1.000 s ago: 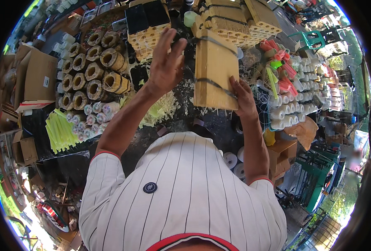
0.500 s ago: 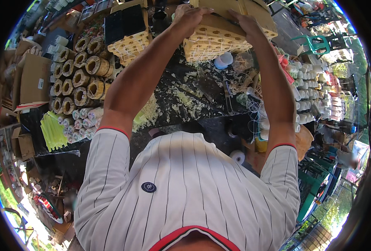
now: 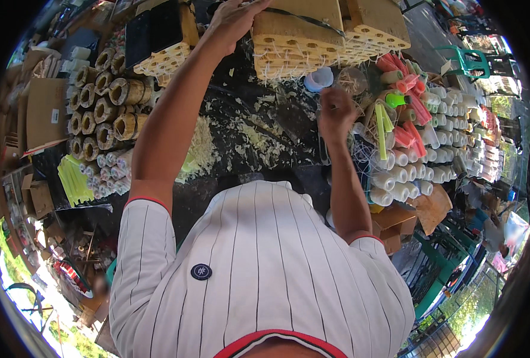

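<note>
At the top of the view, my left hand [image 3: 232, 28] rests at the left edge of a block of pale tubes [image 3: 295, 55] with round holes and white strings hanging out. Its fingers are stretched over the brown top of the block, beside a dark strap [image 3: 306, 18] that crosses it; the fingertips are partly cut off by the frame. My right hand [image 3: 338, 116] hovers over the table's right part, just below a whitish cup [image 3: 318, 79]. Its fingers are curled closed and slightly blurred. Whatever they hold, if anything, is hidden.
Hollow brown tubes [image 3: 105, 110] are stacked at left, beside yellow-green strips [image 3: 74, 182]. A similar block with a black cover [image 3: 153, 33] stands at upper left. White rolls [image 3: 396, 179] and pink wrapped pieces [image 3: 405, 134] lie at right. Pale shavings litter the black tabletop [image 3: 229, 143].
My right hand has left the block and come down toward me over the table. My left hand has shifted left and up, staying at the block. The dark strap now shows more fully.
</note>
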